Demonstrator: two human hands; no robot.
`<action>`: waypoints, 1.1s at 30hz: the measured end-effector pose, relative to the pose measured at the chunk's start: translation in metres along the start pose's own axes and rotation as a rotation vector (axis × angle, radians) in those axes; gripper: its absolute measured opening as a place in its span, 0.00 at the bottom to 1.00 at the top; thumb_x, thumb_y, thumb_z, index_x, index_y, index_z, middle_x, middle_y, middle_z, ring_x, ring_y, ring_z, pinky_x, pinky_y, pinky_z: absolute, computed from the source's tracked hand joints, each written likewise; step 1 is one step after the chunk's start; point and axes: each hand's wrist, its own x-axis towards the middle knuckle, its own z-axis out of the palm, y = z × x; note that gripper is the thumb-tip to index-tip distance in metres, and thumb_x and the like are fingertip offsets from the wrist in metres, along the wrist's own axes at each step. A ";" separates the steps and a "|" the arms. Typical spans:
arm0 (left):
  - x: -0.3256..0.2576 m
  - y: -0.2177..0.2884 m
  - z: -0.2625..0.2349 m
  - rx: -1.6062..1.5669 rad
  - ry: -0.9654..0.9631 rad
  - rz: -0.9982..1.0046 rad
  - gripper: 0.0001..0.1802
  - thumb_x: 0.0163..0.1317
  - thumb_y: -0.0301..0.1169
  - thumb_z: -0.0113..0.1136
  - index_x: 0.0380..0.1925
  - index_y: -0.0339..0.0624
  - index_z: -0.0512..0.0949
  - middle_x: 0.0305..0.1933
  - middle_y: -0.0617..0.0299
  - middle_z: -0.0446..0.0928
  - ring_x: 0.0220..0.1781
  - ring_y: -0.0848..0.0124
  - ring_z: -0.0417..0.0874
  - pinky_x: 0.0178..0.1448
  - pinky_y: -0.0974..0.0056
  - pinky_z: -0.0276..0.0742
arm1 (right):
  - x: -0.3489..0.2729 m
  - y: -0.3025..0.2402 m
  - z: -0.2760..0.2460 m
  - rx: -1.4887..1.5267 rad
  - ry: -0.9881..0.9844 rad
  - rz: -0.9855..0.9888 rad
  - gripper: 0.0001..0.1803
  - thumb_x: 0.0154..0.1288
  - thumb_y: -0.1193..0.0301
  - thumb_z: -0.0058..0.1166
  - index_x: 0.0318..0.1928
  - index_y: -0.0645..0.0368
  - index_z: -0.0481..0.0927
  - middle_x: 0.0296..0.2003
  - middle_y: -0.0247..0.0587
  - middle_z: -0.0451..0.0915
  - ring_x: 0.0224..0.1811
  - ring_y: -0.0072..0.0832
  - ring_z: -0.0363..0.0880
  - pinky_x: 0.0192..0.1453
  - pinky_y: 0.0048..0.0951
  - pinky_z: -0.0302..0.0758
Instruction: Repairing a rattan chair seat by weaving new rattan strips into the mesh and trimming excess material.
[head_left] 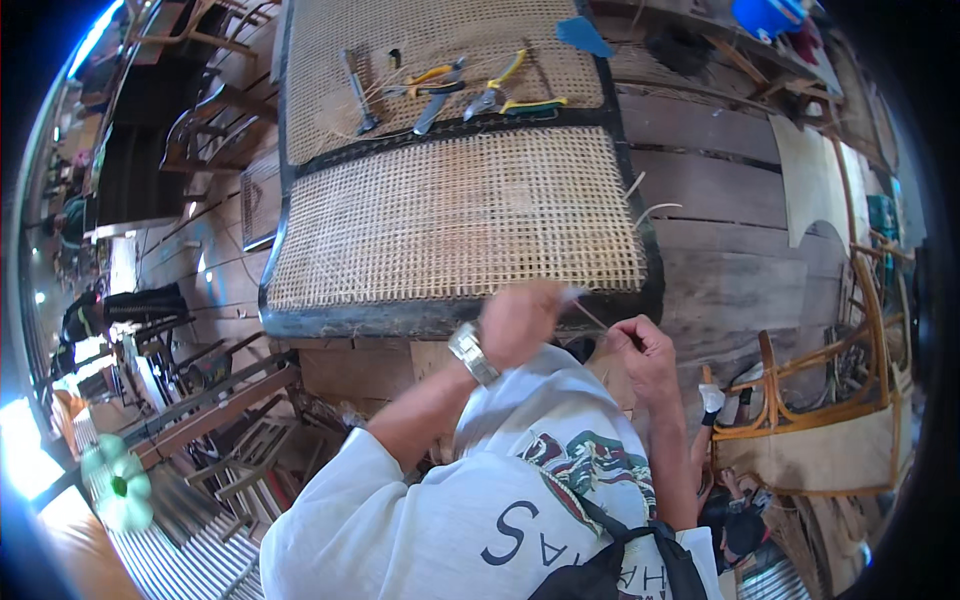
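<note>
Head view shows my left hand [518, 322] and right hand [640, 350] at the near edge of the dark-framed cane panel [455, 215]. Each pinches, fingers narrow, an end of a thin cane strand [590, 316] stretched between them. I judge the weave nearly whole, with loose ends at the right rim left to finish. Motion blurs the left hand; pliers [505, 95] lie untouched on the far panel.

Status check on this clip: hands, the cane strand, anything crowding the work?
Left hand, blurred, and right hand pinch a thin pale cane strand at the near rim of the black-framed woven cane panel. Pliers and cutters lie apart, on the far panel.
</note>
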 end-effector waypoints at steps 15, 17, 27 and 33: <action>0.172 -0.394 -0.243 1.050 0.309 -0.304 0.15 0.73 0.40 0.47 0.42 0.50 0.83 0.42 0.49 0.84 0.45 0.48 0.86 0.46 0.48 0.83 | 0.028 -0.007 -0.032 -0.305 0.195 0.176 0.11 0.62 0.67 0.66 0.38 0.63 0.85 0.27 0.31 0.81 0.31 0.16 0.74 0.38 0.22 0.71; 0.173 -0.453 -0.255 1.013 0.413 -0.255 0.11 0.70 0.33 0.49 0.41 0.47 0.81 0.37 0.51 0.84 0.39 0.52 0.87 0.40 0.49 0.84 | 0.038 -0.010 -0.027 -0.340 0.210 0.174 0.12 0.61 0.65 0.67 0.36 0.63 0.85 0.26 0.32 0.80 0.30 0.17 0.74 0.36 0.23 0.71; 0.185 -0.432 -0.250 0.995 0.413 -0.222 0.19 0.65 0.33 0.55 0.56 0.49 0.82 0.51 0.51 0.83 0.49 0.52 0.83 0.56 0.51 0.78 | 0.018 -0.001 -0.034 -0.262 0.284 0.307 0.12 0.61 0.65 0.68 0.35 0.62 0.84 0.24 0.28 0.78 0.29 0.13 0.71 0.34 0.20 0.69; 0.132 -0.194 -0.133 0.062 0.056 -0.147 0.16 0.66 0.22 0.53 0.50 0.44 0.84 0.50 0.57 0.86 0.46 0.67 0.87 0.49 0.64 0.82 | -0.081 0.085 -0.146 -1.402 0.176 0.813 0.15 0.64 0.63 0.62 0.43 0.62 0.83 0.45 0.46 0.84 0.47 0.35 0.83 0.52 0.34 0.77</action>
